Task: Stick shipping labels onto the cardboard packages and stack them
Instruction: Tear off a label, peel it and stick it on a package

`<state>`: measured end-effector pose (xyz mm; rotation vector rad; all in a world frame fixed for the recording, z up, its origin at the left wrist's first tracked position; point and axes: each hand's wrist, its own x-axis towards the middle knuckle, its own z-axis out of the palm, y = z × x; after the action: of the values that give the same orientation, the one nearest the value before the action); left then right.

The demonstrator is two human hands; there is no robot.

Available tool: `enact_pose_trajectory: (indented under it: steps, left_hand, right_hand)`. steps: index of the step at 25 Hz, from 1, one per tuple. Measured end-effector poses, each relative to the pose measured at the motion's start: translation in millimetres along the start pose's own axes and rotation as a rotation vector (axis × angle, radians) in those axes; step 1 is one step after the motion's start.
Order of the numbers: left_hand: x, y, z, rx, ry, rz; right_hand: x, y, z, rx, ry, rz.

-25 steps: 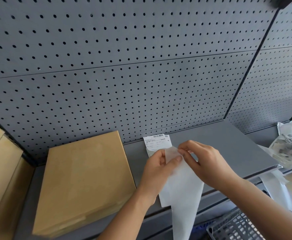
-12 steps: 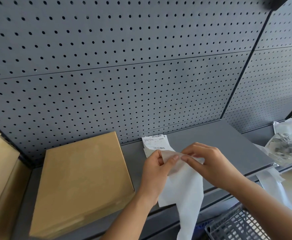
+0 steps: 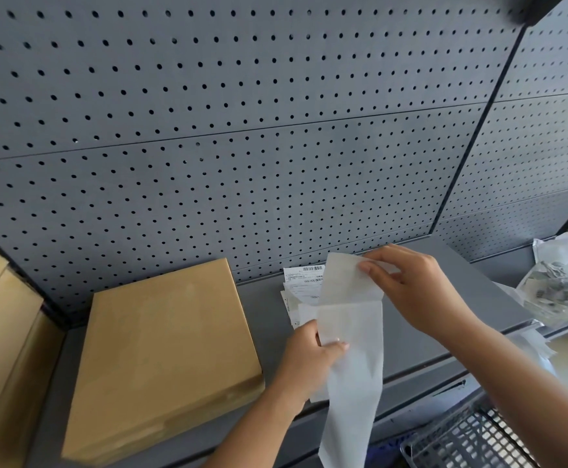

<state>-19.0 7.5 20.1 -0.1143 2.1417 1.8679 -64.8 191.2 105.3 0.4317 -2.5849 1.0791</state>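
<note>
Pinched at lower centre, your left hand (image 3: 306,363) held the limp backing strip (image 3: 353,359); your right hand (image 3: 417,292) gripped the peeling label (image 3: 346,282). Both were flimsy: hold edges. Stiff cardboard package (image 3: 164,352) sat lower left.

Single head view, close, looking forward-down at shelf (image 3: 410,332), pegboard (image 3: 242,130) behind.

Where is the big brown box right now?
The big brown box lies flat on the grey shelf, left of both hands, below the pegboard.
</note>
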Motion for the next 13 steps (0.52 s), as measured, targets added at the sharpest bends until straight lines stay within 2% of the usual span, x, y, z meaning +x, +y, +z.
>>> enact_pose_trajectory:
  steps: [5, 8, 13]
  left_hand:
    - [-2, 17, -3, -0.195, -0.019, 0.014]
    - [2, 30, -4, -0.318, 0.046, 0.068]
    - [9, 27, 0, -0.308, 0.175, 0.104]
  right_hand:
    - [-3, -1, 1, 0.016, -0.024, -0.034]
    - [-10, -1, 1, 0.054, -0.045, -0.061]
    - [-15, -4, -2, 0.047, -0.031, -0.073]
